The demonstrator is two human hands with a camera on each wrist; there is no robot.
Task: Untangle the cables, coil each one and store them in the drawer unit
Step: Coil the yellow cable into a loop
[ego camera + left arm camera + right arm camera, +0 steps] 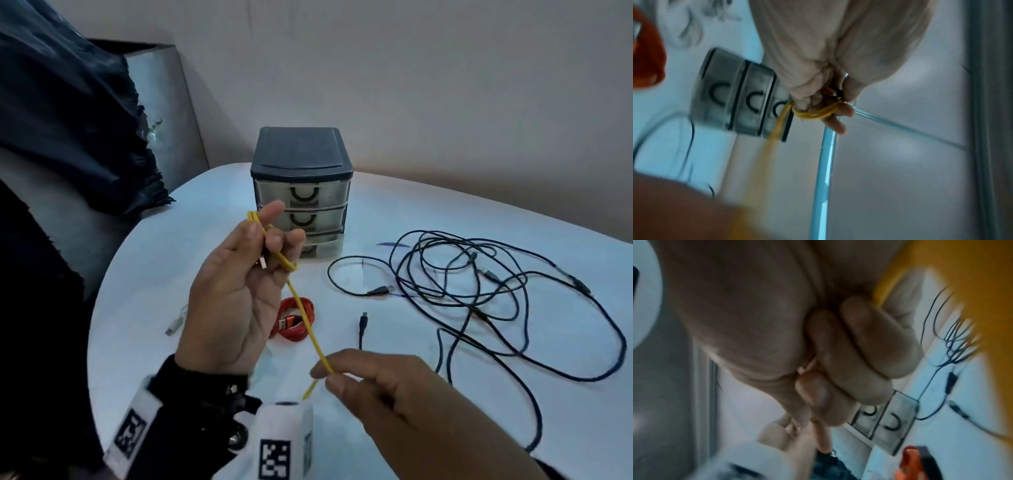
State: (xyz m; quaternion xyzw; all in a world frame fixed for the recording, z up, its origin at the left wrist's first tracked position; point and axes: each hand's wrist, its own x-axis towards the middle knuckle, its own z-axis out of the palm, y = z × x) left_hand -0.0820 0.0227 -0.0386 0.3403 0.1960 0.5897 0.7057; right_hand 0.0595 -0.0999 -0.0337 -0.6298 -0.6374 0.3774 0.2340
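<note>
White rounded surface (212,192) filling the lower two thirds of the head view. Dark fabric (68,102) hanging down the upper left of the frame. Near centre, at the back of the surface, a drawer unit (301,192) with a dark top and three translucent drawers, all pushed in. To its right, across the right half of the frame, a loose tangle of dark cables (479,294), loops overlapping, several plugs lying among them.

Left hand (236,294) raised at centre left, palm toward the camera, fingers (274,214) partly curled with turns of a yellow cable (301,308) looped around them; loops equally plain in the left wrist view (813,113). From there, yellow cable running taut down and right to the right hand (387,390) at lower centre, pinched there between thumb and forefinger, a short tail emerging below the pinch. Right wrist view blurred, showing only curled fingers (859,345).

Just behind the yellow strand, at centre, a coiled red cable (294,318) lying flat on the surface. Left of the left hand, a small pale plug (176,323) on the surface.
</note>
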